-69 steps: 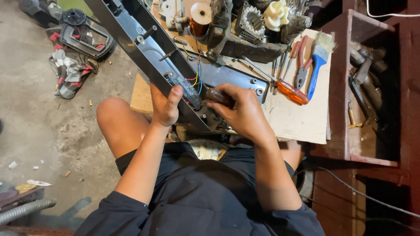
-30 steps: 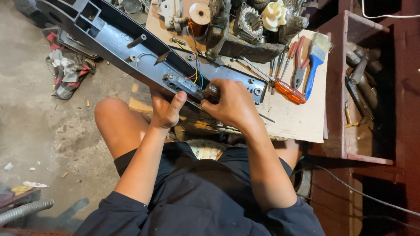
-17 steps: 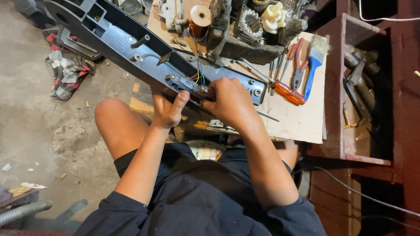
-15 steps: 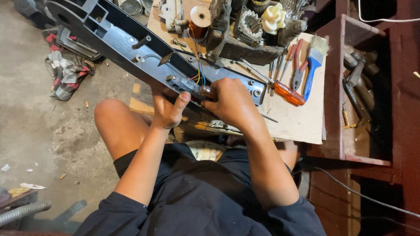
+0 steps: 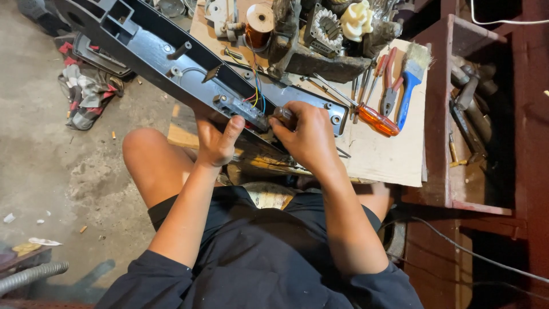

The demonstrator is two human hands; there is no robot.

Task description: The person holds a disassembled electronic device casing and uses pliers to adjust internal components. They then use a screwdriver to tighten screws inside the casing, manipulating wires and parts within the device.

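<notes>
A long dark grey plastic housing (image 5: 148, 48) lies slanted across my knee and the low work board, its open inside facing up. My left hand (image 5: 216, 140) grips its near edge from below, thumb resting by a small circuit board with coloured wires (image 5: 246, 109). My right hand (image 5: 306, 134) is closed around a small brown-handled tool (image 5: 284, 114) whose tip sits at that circuit board. The tool's working end is hidden by my fingers.
On the paper-covered board (image 5: 389, 154) lie an orange-handled screwdriver (image 5: 374, 119), red pliers (image 5: 390, 86), a blue-handled brush (image 5: 410, 77), a copper coil (image 5: 260, 23) and motor parts (image 5: 323, 31). A dark red wooden shelf (image 5: 474, 114) with metal tools stands right. Rags (image 5: 86, 94) lie on the concrete floor left.
The housing has swung so its far end points more to the upper left. Both hands stayed on it at the circuit board, shifting only slightly.
</notes>
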